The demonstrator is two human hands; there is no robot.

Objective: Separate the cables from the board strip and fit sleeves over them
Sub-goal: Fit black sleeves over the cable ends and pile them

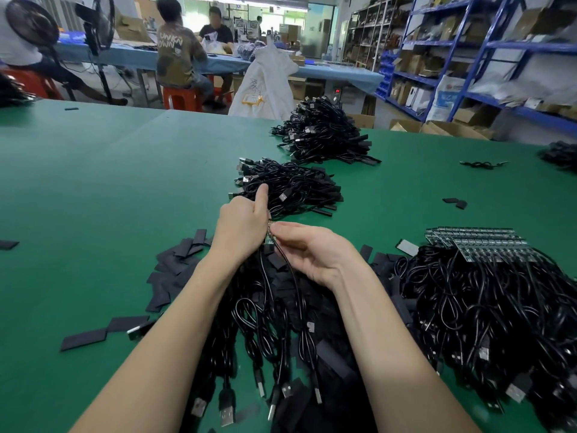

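My left hand [242, 228] and my right hand [307, 250] meet at the middle of the green table [93, 189]. Between them they hold a small board strip [269, 235] with black USB cables [274, 310] hanging down from it toward me. The left hand grips the strip with its thumb pointing up. The right hand's fingertips pinch the strip's right side. Flat black sleeves [175, 264] lie scattered under and beside my forearms. Most of the strip is hidden by my fingers.
Stacked board strips [480, 242] with attached cables [487, 301] lie at the right. Two piles of sleeved cables [287, 185] [324, 132] sit farther back. Loose sleeves [456, 203] dot the table. People sit at a blue table behind, with shelves at right.
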